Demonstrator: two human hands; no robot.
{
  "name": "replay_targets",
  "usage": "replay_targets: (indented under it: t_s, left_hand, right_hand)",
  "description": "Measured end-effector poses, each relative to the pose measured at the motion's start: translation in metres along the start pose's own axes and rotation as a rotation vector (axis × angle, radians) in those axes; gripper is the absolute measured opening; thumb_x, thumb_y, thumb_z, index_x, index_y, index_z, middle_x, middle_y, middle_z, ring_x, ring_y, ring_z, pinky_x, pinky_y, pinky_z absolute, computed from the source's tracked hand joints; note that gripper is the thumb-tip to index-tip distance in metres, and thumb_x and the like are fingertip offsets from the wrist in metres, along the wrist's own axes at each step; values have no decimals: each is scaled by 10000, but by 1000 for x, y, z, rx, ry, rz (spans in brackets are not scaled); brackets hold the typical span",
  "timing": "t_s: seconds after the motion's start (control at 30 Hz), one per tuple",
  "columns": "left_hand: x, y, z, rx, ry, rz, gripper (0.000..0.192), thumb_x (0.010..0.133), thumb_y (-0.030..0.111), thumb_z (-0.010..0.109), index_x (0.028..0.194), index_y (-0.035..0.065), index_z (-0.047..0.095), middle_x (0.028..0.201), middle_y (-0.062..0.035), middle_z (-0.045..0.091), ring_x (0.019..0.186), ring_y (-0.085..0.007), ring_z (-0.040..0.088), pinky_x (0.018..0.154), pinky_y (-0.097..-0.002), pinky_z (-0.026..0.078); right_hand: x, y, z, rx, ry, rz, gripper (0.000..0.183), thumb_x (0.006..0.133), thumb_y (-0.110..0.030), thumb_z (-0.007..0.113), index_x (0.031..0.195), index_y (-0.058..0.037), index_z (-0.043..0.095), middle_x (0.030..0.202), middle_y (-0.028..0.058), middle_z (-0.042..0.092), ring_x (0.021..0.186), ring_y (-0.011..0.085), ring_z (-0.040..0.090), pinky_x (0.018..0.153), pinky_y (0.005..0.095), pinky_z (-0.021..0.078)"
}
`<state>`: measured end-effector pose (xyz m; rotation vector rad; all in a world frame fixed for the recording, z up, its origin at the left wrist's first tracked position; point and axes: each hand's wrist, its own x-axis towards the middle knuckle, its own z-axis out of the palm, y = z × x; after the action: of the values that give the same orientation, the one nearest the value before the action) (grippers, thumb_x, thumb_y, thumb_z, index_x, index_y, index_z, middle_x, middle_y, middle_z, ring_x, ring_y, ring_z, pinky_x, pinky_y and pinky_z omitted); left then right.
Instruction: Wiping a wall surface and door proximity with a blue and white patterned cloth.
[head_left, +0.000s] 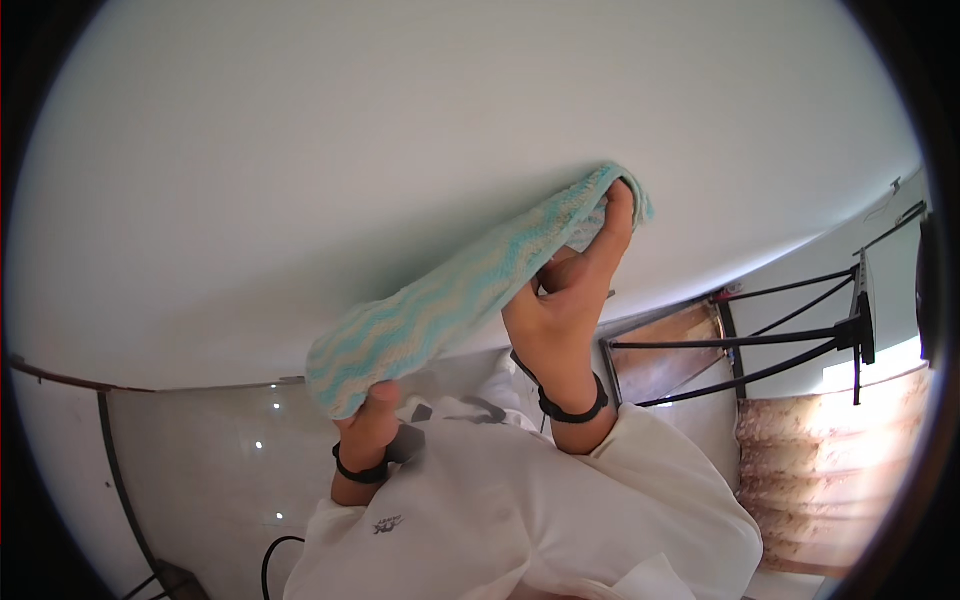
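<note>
A fluffy cloth (435, 304) with blue and cream zigzag stripes is stretched out lengthwise between my hands. My left hand (373, 420) grips its lower left end, the thumb on the near side and the other fingers hidden behind the fabric. At the upper right end, my right hand (574, 289) holds the cloth, with one finger tucked inside the fold and part of the hand hidden by it. Behind the cloth spreads a broad, smooth white surface (420, 112) bearing its shadow; whether the two touch, I cannot tell.
Black metal frames with struts (795, 337) stand at the right, near a brown panel (667, 352). A patterned curtain (795, 465) hangs at the lower right beside bright light. Pale floor (202, 450) shows at the lower left, with a black cable (270, 559) close to my white shirt.
</note>
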<state>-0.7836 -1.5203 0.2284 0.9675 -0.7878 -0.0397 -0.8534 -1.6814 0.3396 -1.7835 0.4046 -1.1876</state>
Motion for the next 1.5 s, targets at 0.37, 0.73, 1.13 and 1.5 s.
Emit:
replay_targets:
  t_s: [0.37, 0.73, 1.13, 1.5]
  left_hand:
    - [42, 8, -44, 15, 337, 166, 529, 956, 374, 424, 1281, -42, 392, 1321, -138, 429, 1202, -254, 426, 1036, -448, 312]
    - [51, -14, 61, 9, -327, 16, 157, 863, 79, 541, 979, -19, 585, 945, -88, 593, 860, -174, 557, 779, -318, 448]
    - [52, -65, 10, 435, 280, 736, 424, 859, -50, 498, 1266, -57, 378, 1059, -197, 580, 805, -254, 612, 732, -356, 514]
    - [74, -20, 70, 1065, 36, 1025, 276, 868, -8, 515, 1134, -80, 501, 1008, -176, 611, 697, -246, 606, 630, -339, 501]
  right_hand:
    - [-18, 19, 39, -129, -132, -128, 764, 762, -140, 687, 1348, 26, 226, 681, 0, 637, 470, 152, 532, 471, 251, 427]
    - [19, 54, -66, -349, 348, -68, 650, 842, 58, 502, 1413, 20, 192, 930, 88, 644, 703, 92, 611, 591, 206, 477]
    - [-9, 43, 2, -575, -25, -334, 763, 706, -161, 679, 1322, 111, 320, 537, 51, 529, 419, 190, 519, 420, 319, 429]
    - [19, 29, -45, -621, 100, -282, 685, 674, -130, 659, 1300, 18, 425, 560, 46, 574, 442, 237, 564, 441, 301, 457]
